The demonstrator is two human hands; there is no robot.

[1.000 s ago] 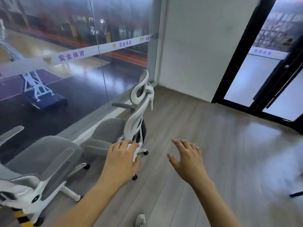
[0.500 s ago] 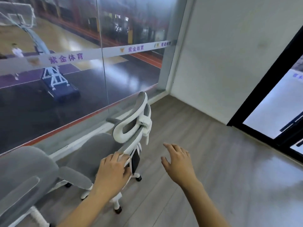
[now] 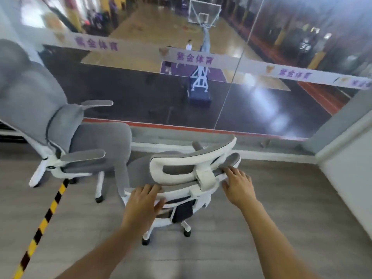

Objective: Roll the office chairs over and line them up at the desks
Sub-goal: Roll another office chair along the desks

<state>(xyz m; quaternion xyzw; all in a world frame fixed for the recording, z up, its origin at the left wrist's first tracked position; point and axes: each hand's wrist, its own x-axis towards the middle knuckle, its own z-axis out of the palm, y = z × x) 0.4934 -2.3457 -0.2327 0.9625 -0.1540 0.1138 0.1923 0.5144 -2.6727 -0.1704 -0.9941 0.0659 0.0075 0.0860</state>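
A white-framed office chair (image 3: pixel 193 158) with grey mesh stands right in front of me, its back toward me and its seat facing the glass wall. My left hand (image 3: pixel 144 200) grips the left side of its backrest, fingers curled over the top edge. My right hand (image 3: pixel 238 185) lies on the right side of the backrest with its fingers reaching over the frame. A second grey office chair (image 3: pixel 90 141) stands to the left, its seat turned to the right. No desk is in view.
A glass wall (image 3: pixel 221 87) with a low sill runs across ahead, overlooking a basketball court. A white wall (image 3: pixel 350 168) closes the corner at the right. A yellow-black striped floor strip (image 3: pixel 42 224) runs diagonally at the lower left. Grey wood floor lies around me.
The view has swung left, so the chair's back now faces me squarely. My right hand has moved from the air onto the backrest's right side. My left hand has stayed on the backrest.
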